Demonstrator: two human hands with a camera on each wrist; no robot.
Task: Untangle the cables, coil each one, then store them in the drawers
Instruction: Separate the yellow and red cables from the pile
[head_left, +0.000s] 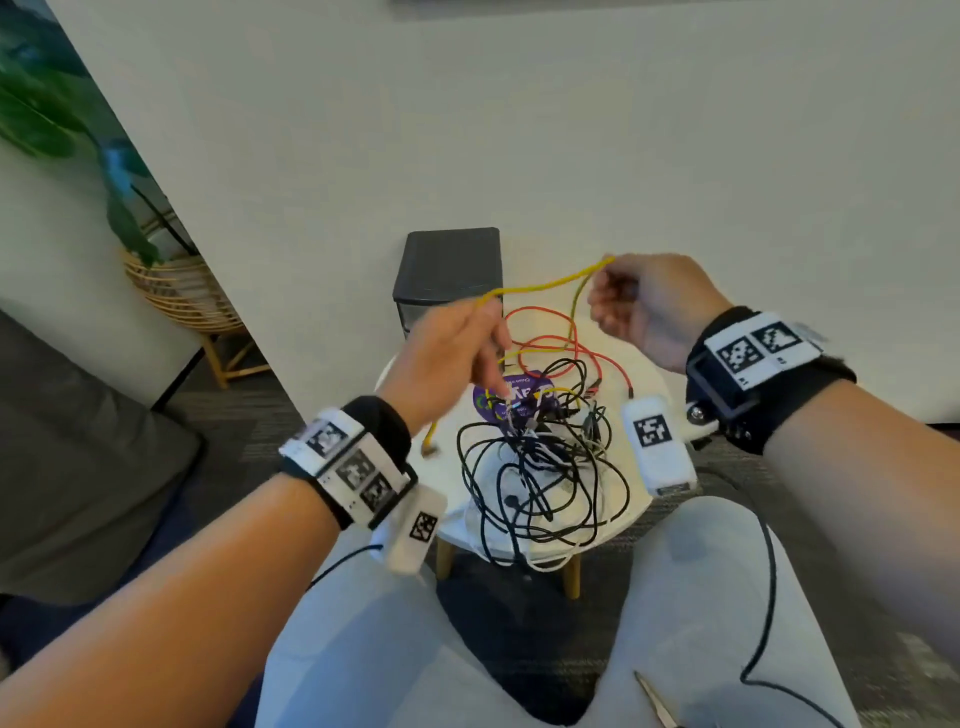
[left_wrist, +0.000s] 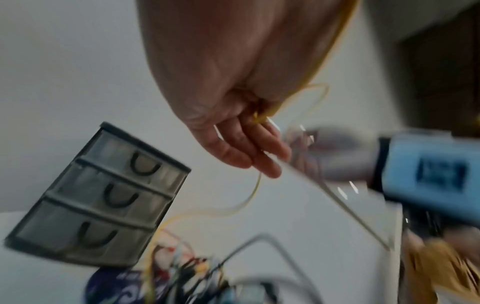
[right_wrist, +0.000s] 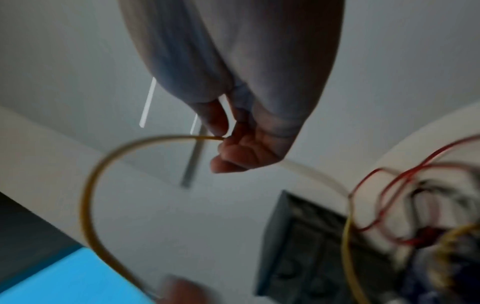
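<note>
A yellow cable (head_left: 545, 284) stretches in the air between both hands above a small round white table (head_left: 641, 496). My left hand (head_left: 457, 345) holds one part of it (left_wrist: 257, 119) between thumb and fingers. My right hand (head_left: 631, 306) pinches a raised bend of it (right_wrist: 182, 137) with thumb and forefinger. Below lies a tangle of black cables (head_left: 540, 478), with a red cable (head_left: 550, 340) looped behind it. A dark three-drawer unit (head_left: 449, 273) stands at the table's back, its drawers shut (left_wrist: 103, 197).
A purple round sticker (head_left: 496, 402) lies on the table under the cables. A wicker plant stand (head_left: 182, 296) is at the left by the wall. A grey sofa (head_left: 78, 467) is at the left. Scissors (head_left: 657, 701) lie on my lap at the bottom.
</note>
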